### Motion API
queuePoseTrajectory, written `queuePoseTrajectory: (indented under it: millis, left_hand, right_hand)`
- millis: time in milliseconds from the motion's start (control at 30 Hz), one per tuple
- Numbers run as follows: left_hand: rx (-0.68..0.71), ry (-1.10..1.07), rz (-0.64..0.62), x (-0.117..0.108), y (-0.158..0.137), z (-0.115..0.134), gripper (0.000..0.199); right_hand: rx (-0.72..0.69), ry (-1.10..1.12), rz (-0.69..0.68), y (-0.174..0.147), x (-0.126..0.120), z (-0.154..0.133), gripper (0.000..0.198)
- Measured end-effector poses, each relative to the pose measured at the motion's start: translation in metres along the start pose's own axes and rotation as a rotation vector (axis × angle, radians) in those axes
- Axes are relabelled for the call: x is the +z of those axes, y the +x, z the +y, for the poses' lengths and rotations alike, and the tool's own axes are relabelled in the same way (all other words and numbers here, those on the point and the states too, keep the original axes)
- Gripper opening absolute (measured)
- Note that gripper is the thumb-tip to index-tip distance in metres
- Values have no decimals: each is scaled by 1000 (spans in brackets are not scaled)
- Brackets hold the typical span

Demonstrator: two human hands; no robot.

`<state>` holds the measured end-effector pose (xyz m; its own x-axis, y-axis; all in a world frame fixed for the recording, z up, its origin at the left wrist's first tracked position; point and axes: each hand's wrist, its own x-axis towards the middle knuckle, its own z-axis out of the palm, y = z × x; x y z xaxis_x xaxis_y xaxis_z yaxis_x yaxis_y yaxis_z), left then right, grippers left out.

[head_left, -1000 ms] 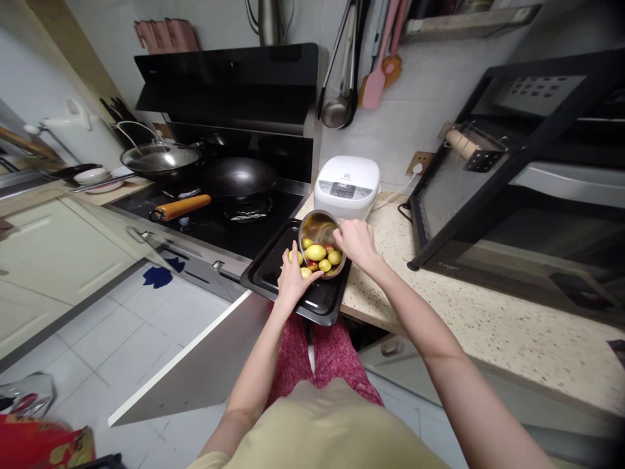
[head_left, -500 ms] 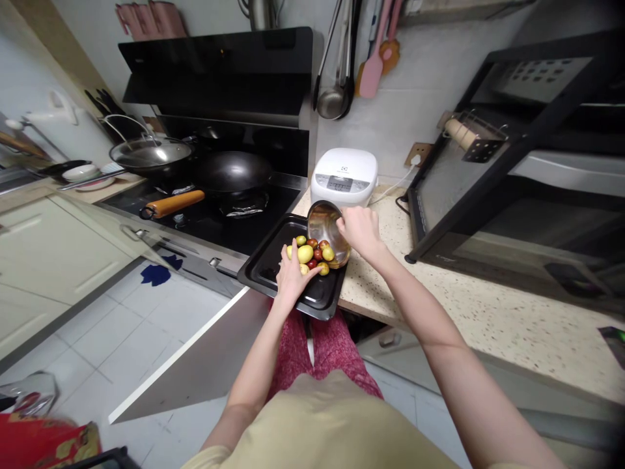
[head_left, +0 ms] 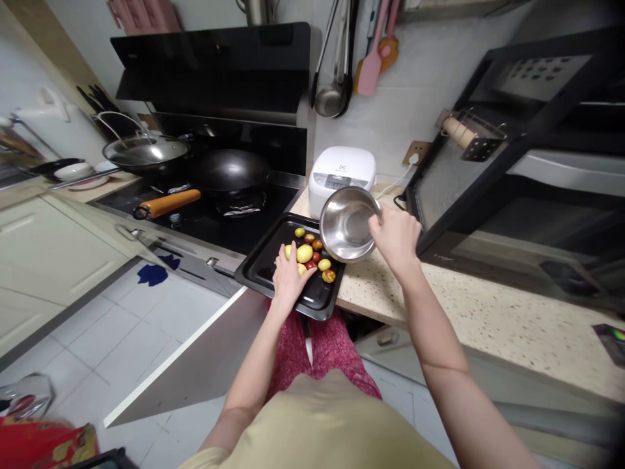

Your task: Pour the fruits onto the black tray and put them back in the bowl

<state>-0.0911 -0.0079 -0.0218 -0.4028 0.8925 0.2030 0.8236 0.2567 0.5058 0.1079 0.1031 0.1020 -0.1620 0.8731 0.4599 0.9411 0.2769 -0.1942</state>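
A black baking tray [head_left: 263,268] lies by the counter's front edge. On it are several small round fruits, some yellow, some dark red or mottled, among them a yellow one [head_left: 305,253] and a mottled one [head_left: 329,276]. My left hand [head_left: 290,277] rests over the left side of the pile, thumb and fingers spread, touching the fruits. A stainless steel bowl [head_left: 346,227] is held tilted over the tray's right rim, its empty inside facing me. My right hand [head_left: 398,238] grips the bowl by its right rim.
Behind the bowl stands a white rice cooker [head_left: 342,166]. To the left a dark wok [head_left: 228,170] and a lidded pan [head_left: 146,156] sit on the stove. A black oven [head_left: 527,221] stands at right. Below the tray, a cabinet door [head_left: 195,352] hangs open.
My right hand has lifted the bowl up and to the right, off the fruits. The fruits have spread out on the tray. My left hand has barely moved.
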Motion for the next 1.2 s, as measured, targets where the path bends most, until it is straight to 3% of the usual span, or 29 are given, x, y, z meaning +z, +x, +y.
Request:
queuePoseTrajectory:
  millis: [167,333,433,667,767,933,1033,1200]
  left_hand:
    - [126,22,86,-2,-1,2,76]
    - [372,22,19,-2,-4,5,47]
    - [352,49,-7,2,-4,3,44]
    - [337,60,-74,0,-5,4,44]
    - [448,-46,-137,-12,-7,7,37]
    - [682,-219,-389,-32,-12,9,27]
    - [666,-164,-469,-34,-15,12,22]
    - [597,-33,-452,-25,-17,22,30]
  right_hand:
    - [184,125,30,-37,9,60,32]
    - [238,387,-53,-89,26,110,41]
    - [310,497,-122,-116,31,126,41]
    - [494,730,-204,-147,43,140,37]
    - [558,810,-215,-150,49,141,39]
    - [615,904,-215,-149,49,131,45]
    - [656,957,-214,-148,49,125,54]
    - [671,961,-189,-149,54,125,71]
